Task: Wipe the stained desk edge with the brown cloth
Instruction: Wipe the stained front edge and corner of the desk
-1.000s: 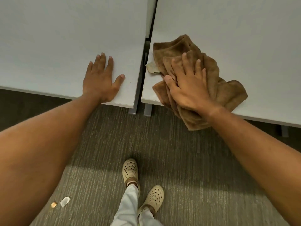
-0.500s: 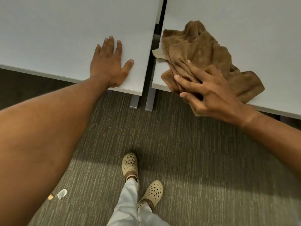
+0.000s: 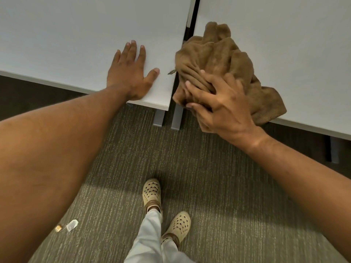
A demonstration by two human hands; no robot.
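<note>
The brown cloth [image 3: 220, 59] lies bunched over the front left corner of the right white desk [image 3: 284, 44]. My right hand [image 3: 218, 105] grips its lower folds, fingers curled into the fabric at the desk's corner, which is hidden under the cloth. Part of the cloth hangs over the gap between the desks. My left hand [image 3: 131, 73] rests flat, fingers spread, on the left white desk [image 3: 76, 38] near its front right corner. A small dark mark [image 3: 171, 72] shows on the left desk's right edge beside the cloth.
A narrow dark gap [image 3: 190, 25] separates the two desks, with grey desk legs [image 3: 167, 118] below it. My feet in beige clogs [image 3: 152, 192] stand on grey-green carpet. Small scraps of litter [image 3: 69, 225] lie on the floor at the lower left.
My right hand has gone from pressing flat on the cloth to clutching it at the desk corner, and the cloth has bunched and shifted left toward the gap. The left hand stays flat.
</note>
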